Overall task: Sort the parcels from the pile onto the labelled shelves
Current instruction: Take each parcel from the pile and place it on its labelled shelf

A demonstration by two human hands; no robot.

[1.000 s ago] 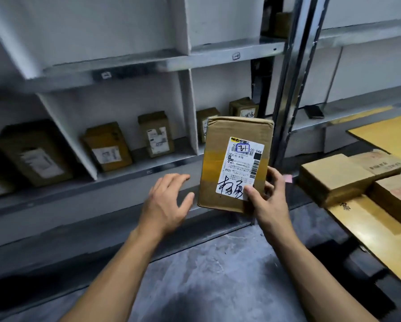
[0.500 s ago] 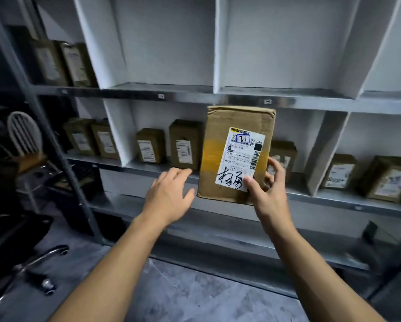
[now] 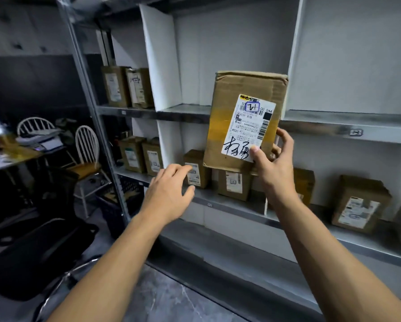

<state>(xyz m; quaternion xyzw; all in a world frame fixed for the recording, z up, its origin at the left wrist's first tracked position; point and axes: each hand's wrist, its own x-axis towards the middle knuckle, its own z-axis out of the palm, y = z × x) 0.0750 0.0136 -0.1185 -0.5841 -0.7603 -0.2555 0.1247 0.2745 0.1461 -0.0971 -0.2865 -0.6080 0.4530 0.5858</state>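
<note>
Head view showed me my right hand (image 3: 275, 168) gripping the cardboard parcel (image 3: 245, 117) by its lower right corner, thumb on the white label (image 3: 249, 129), holding it upright in front of the grey shelves (image 3: 322, 122). My left hand (image 3: 169, 191) hovered empty, fingers spread, just below and left of it.

Parcel (image 3: 245, 117): we see brown cardboard crossed by a yellow tape band.
Label (image 3: 249, 129): white, with black print and barcodes, a blue-outlined box near the top, and black handwriting below.
Shelves (image 3: 322, 119): we see grey metal with white dividers.
Shelved boxes (image 3: 359, 205): brown with white labels.
Chairs (image 3: 87, 145): white spindle backs.
Floor (image 3: 167, 298): we see grey, marbled.
</note>
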